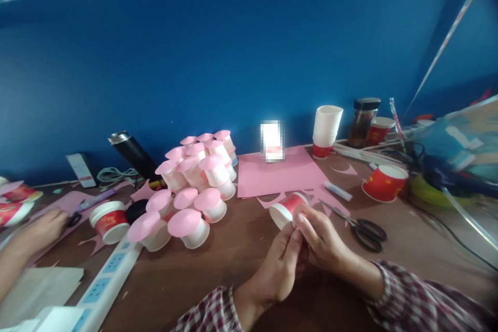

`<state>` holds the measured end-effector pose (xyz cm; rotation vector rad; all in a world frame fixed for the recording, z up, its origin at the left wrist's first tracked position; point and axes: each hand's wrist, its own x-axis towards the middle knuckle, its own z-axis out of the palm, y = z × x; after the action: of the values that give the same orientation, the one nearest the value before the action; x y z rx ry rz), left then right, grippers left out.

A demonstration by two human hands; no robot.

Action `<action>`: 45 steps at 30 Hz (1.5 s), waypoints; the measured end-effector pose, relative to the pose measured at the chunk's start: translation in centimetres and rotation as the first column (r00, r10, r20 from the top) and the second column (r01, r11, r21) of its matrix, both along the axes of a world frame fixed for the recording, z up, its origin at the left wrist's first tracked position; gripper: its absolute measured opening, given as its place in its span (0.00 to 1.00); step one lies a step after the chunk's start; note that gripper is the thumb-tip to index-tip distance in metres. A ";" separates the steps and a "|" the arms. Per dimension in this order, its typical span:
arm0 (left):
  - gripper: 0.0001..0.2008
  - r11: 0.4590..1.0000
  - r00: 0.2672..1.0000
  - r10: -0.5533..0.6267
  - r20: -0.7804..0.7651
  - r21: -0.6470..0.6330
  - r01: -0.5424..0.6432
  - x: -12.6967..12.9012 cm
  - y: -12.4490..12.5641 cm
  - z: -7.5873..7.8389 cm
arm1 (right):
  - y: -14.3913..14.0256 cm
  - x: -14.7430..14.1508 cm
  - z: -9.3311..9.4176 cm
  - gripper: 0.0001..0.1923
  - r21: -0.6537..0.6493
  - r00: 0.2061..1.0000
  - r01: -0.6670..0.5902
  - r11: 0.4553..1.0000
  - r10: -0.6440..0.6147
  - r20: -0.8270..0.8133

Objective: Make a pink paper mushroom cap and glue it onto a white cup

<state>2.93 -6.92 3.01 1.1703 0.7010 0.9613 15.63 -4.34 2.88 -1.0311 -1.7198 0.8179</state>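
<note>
Maroon-and-white checked sleeves (212, 311) nearest. Left hand (278, 264) and right hand (324, 233): both nearly closed, fingers curled, thumbs and fingertips meeting; cannot tell whether anything is pinched between them. Red-and-white paper cup (288, 208) lies tipped on its side just beyond the fingertips, partly covered by the right hand; contact unclear. Black-handled scissors (368, 233) on the table, right of the hands. Cluster of white cups with pink conical tops (190, 223) to the left. Farther: pink sheet (282, 176), tall stack of cups (327, 127), blue wall (249, 52).
</note>
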 end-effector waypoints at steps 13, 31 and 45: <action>0.17 0.999 0.992 -0.030 -0.119 0.040 0.035 -0.6 -0.6 0.4 | -0.9 0.4 0.9 0.16 0.120 0.998 -0.015 0.993 0.006 0.069; 0.11 0.979 0.988 0.088 -0.127 0.193 -0.063 -0.1 0.5 -0.9 | -0.2 0.5 1.2 0.13 0.244 0.985 0.124 0.962 -0.148 0.084; 0.18 0.916 0.943 0.164 -0.291 0.400 -0.036 0.4 -0.4 0.0 | -0.5 0.6 1.4 0.11 0.161 0.995 0.008 0.987 -0.024 0.097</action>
<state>3.31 -7.28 3.05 1.6824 0.8587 1.0397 16.26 -4.81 4.28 -0.9884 -1.8266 0.6151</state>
